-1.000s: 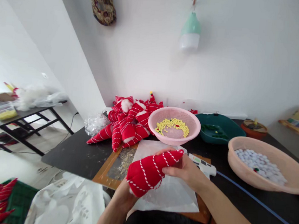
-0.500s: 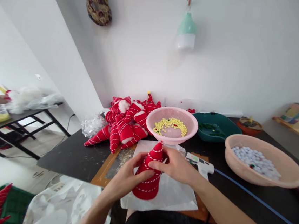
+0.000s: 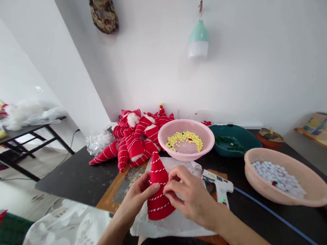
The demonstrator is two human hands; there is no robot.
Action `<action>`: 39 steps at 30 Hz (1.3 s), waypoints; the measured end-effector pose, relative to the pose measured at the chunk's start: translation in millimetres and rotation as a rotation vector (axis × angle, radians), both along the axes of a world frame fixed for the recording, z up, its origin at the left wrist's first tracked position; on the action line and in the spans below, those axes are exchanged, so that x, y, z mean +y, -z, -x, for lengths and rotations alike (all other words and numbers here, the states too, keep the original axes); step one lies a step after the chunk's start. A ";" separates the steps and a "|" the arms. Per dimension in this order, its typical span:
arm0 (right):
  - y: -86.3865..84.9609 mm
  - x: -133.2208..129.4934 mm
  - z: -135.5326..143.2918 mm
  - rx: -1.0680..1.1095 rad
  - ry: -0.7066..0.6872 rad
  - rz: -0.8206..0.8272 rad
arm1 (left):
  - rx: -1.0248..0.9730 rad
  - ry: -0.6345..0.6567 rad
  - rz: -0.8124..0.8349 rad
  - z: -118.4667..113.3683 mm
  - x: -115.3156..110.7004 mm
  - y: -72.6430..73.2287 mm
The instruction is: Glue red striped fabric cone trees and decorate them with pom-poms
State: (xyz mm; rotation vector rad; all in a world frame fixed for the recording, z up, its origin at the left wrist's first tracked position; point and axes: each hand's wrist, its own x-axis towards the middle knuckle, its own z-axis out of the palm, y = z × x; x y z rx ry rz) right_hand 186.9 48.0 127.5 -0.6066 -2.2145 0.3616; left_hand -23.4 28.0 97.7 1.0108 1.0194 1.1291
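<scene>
A red felt cone [image 3: 158, 172] with white twisted cord wound around it tilts to the left over a white sheet [image 3: 190, 230]. My left hand [image 3: 136, 197] grips it from the left, thumb across its front. At the cone's right side is my right hand [image 3: 192, 196], its fingertips pinched together close to the felt. Whatever those fingertips hold, if anything, is hidden. A white glue gun [image 3: 219, 182] with a green light lies just beyond my right hand, its blue cord trailing right.
Red striped cones [image 3: 134, 142] are heaped at the back left beside silvery tinsel [image 3: 99, 141]. A pink basket [image 3: 168, 128] holds yellow pieces. To its right stand a green tray [image 3: 245, 138] and a peach basin [image 3: 316, 187] with white balls. A wooden-edged board [image 3: 107, 194] lies beneath the sheet.
The cone's tip has swung left, and its base shows more to the right. My right hand has left the cone's upper part and now pinches at its lower right side.
</scene>
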 end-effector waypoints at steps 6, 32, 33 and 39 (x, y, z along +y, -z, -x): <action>-6.8 -2.6 -11.1 0.011 -0.148 0.058 | -0.083 0.007 -0.052 3.1 -4.2 2.6; -7.8 -4.8 -29.5 0.073 -0.185 0.503 | 0.616 -0.129 -0.475 -12.0 -30.3 -30.6; -4.7 -4.3 -29.2 0.076 -0.172 0.530 | 0.644 -0.113 -0.461 -13.6 -30.1 -33.2; 8.5 0.2 -26.6 0.085 -0.134 0.631 | 0.641 0.108 -0.358 -4.0 -26.3 -43.7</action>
